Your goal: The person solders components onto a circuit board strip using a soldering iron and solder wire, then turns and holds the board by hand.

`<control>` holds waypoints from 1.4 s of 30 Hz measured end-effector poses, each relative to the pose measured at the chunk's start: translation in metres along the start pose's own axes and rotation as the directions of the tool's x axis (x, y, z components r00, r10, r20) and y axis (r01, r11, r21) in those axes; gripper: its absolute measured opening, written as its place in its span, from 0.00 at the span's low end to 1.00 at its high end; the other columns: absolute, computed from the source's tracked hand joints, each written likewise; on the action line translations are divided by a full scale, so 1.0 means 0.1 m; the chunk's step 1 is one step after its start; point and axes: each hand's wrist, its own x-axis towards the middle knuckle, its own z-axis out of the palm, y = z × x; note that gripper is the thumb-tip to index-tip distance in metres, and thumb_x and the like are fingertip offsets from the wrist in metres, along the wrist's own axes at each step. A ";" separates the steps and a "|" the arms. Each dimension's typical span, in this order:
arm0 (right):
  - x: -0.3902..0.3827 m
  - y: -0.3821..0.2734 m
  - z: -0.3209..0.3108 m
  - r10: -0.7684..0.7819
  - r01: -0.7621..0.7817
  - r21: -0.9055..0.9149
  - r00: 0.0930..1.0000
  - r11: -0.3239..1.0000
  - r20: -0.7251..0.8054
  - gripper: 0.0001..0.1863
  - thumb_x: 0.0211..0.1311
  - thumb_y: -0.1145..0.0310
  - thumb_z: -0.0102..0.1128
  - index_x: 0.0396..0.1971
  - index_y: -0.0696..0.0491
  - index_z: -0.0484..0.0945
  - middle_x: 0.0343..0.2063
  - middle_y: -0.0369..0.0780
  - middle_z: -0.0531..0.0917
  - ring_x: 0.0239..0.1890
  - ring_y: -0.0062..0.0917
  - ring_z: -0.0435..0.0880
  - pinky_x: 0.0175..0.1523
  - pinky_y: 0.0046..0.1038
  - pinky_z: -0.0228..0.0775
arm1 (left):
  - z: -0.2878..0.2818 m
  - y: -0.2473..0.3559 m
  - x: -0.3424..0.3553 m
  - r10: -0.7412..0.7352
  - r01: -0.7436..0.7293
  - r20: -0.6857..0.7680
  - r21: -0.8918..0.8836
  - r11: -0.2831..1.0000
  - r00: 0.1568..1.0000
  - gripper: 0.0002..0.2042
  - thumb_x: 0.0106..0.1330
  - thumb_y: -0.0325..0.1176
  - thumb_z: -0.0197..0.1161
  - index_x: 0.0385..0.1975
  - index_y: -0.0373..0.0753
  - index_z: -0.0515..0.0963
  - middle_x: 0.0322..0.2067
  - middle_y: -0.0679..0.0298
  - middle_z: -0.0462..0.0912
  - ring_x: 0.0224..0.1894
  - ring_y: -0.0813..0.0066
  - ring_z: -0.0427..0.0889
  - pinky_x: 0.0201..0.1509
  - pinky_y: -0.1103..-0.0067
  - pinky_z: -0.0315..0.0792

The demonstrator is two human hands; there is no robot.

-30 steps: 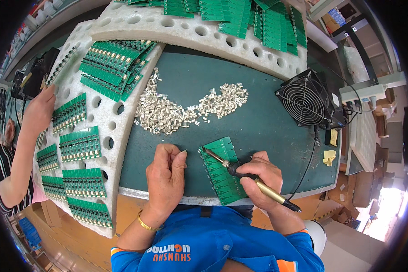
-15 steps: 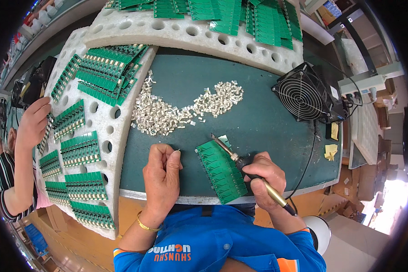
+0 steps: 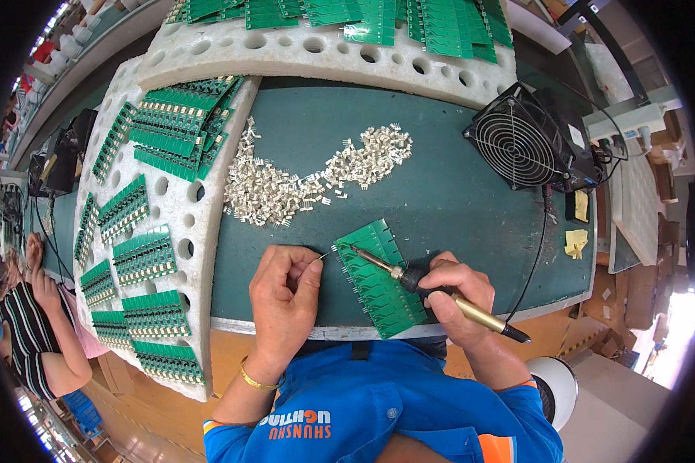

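A soldering iron (image 3: 465, 307) with a gold-coloured handle end is gripped in my right hand (image 3: 457, 297). Its tip meets or hovers just over the upper left part of a green circuit board (image 3: 378, 289), which lies tilted near the table's front edge. My left hand (image 3: 287, 292) is to the left of the board, thumb and fingers pinched on a thin solder wire (image 3: 323, 255). The wire's end points toward the board's left edge, close to the iron's tip. Whether wire and tip touch is too small to tell.
White small connectors (image 3: 274, 191) lie heaped behind my left hand. A foam board (image 3: 201, 255) on the left carries several populated circuit boards; another foam slab (image 3: 301, 58) at the back holds bare boards. A black fan (image 3: 517, 143) stands back right. At far left is a co-worker's hand (image 3: 45, 292).
The iron's tip has moved from the board's upper edge to its upper left part. My left hand has brought the wire closer. The co-worker's hand has withdrawn from the left foam board.
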 end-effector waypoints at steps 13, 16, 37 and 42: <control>0.00 0.00 0.02 0.065 -0.065 0.009 0.998 0.998 0.013 0.08 0.62 0.68 0.65 0.36 0.56 0.81 0.25 0.39 0.82 0.28 0.27 0.77 0.34 0.28 0.69 | 0.05 0.04 0.01 0.030 -0.029 -0.012 0.108 0.994 0.999 0.04 0.59 0.19 0.69 0.29 0.32 0.79 0.26 0.63 0.77 0.23 0.79 0.74 0.26 0.81 0.69; 0.00 0.00 0.02 0.077 -0.077 0.012 0.997 0.997 0.025 0.08 0.61 0.69 0.65 0.36 0.56 0.81 0.25 0.39 0.82 0.28 0.27 0.77 0.34 0.29 0.70 | 0.07 0.04 0.01 0.053 -0.050 -0.027 0.110 0.993 0.998 0.04 0.58 0.19 0.69 0.28 0.32 0.79 0.26 0.62 0.77 0.23 0.78 0.75 0.26 0.80 0.69; 0.03 0.00 0.05 0.093 -0.092 -0.009 0.995 0.996 0.025 0.06 0.59 0.70 0.66 0.34 0.56 0.82 0.22 0.38 0.82 0.26 0.27 0.76 0.34 0.29 0.69 | 0.08 0.04 0.02 0.086 -0.085 0.005 0.169 0.982 0.996 0.04 0.58 0.20 0.69 0.29 0.31 0.79 0.25 0.63 0.76 0.23 0.79 0.73 0.27 0.81 0.68; 0.05 -0.01 0.04 0.080 -0.080 -0.012 0.996 0.997 0.026 0.06 0.59 0.71 0.65 0.34 0.56 0.82 0.22 0.38 0.82 0.26 0.27 0.76 0.33 0.29 0.69 | 0.08 0.05 0.03 0.083 -0.083 0.008 0.162 0.983 0.997 0.04 0.58 0.20 0.69 0.28 0.31 0.79 0.26 0.63 0.76 0.23 0.79 0.74 0.27 0.81 0.68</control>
